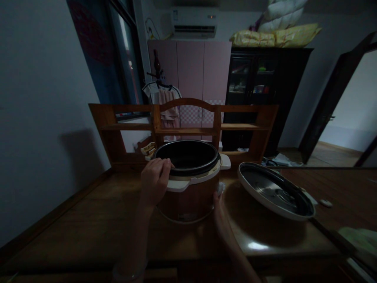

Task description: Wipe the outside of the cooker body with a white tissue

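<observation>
An electric pressure cooker (188, 200) with a brown body and pale handles stands on the wooden desk in front of me. The dark inner pot (191, 155) sits in it, its top uncovered. My left hand (156, 179) is curled over the near left of the pot's rim, above a pale handle. Low on the cooker's right side, my right hand (220, 210) presses a crumpled white cloth or tissue (221, 188) against the body; most of its fingers are hidden behind the cooker. To the right lies the round lid (277, 190), its metal inside facing up.
A wooden shelf rack (188, 131) rises along the desk's back edge. The desk (97, 224) meets a wall on the left. Small white items (326, 203) lie right of the lid, and a pale green cloth-like thing (359, 237) is at the lower right.
</observation>
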Demonstrator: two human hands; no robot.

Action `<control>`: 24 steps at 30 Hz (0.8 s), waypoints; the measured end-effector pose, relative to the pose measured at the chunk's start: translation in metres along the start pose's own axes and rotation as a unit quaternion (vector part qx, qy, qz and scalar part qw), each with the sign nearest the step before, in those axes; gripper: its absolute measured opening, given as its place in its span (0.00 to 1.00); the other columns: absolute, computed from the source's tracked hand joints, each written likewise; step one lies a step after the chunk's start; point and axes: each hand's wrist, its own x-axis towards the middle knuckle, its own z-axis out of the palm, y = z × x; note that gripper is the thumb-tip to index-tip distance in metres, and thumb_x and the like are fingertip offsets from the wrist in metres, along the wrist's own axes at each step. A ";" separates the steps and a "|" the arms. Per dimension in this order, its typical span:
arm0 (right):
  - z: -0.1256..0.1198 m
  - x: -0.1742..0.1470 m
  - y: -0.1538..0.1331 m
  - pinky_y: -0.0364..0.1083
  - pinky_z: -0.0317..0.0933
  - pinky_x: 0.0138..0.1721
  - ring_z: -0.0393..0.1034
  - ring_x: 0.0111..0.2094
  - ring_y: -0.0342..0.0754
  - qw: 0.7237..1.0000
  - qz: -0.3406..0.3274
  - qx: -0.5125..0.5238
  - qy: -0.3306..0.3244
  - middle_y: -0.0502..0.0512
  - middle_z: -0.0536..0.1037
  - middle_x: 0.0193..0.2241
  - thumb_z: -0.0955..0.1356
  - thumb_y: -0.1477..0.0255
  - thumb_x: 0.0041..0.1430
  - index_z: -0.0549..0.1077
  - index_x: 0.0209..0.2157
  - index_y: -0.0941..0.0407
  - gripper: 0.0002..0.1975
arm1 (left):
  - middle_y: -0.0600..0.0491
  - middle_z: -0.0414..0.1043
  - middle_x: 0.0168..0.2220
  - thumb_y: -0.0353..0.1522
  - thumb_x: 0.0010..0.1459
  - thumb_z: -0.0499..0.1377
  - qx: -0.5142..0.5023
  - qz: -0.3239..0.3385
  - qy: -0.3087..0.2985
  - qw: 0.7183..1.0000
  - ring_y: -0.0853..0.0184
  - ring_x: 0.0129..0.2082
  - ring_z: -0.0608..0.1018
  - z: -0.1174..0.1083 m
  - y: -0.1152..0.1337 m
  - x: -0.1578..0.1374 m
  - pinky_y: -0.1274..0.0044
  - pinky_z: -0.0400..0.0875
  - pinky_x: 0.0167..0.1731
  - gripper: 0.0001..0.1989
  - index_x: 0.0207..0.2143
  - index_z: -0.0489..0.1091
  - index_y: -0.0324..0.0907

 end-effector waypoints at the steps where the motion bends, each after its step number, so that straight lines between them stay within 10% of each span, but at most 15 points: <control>1: 0.000 -0.001 0.000 0.58 0.32 0.69 0.30 0.70 0.50 1.000 0.007 -0.002 -0.006 0.54 0.42 0.70 0.57 0.46 0.65 0.40 0.70 0.54 0.41 | 0.53 0.72 0.29 0.39 0.67 0.45 -0.001 0.000 0.001 1.000 0.64 0.36 0.74 0.000 0.000 0.000 0.71 0.64 0.43 0.20 0.28 0.70 0.44; 10: 0.005 -0.015 0.003 0.60 0.30 0.69 0.32 0.70 0.52 0.998 0.051 -0.017 0.020 0.55 0.40 0.70 0.59 0.48 0.65 0.41 0.69 0.57 0.41 | 0.53 0.72 0.30 0.39 0.68 0.45 -0.001 -0.006 0.001 1.000 0.64 0.36 0.73 -0.001 0.002 -0.001 0.71 0.64 0.42 0.20 0.28 0.69 0.44; 24: 0.024 -0.040 -0.037 0.63 0.33 0.68 0.25 0.71 0.55 0.976 -0.128 -0.174 -0.015 0.52 0.30 0.71 0.59 0.57 0.69 0.32 0.70 0.53 0.39 | 0.53 0.71 0.30 0.39 0.68 0.45 -0.007 -0.003 0.005 1.000 0.65 0.36 0.73 0.000 0.001 -0.001 0.72 0.63 0.42 0.20 0.28 0.70 0.44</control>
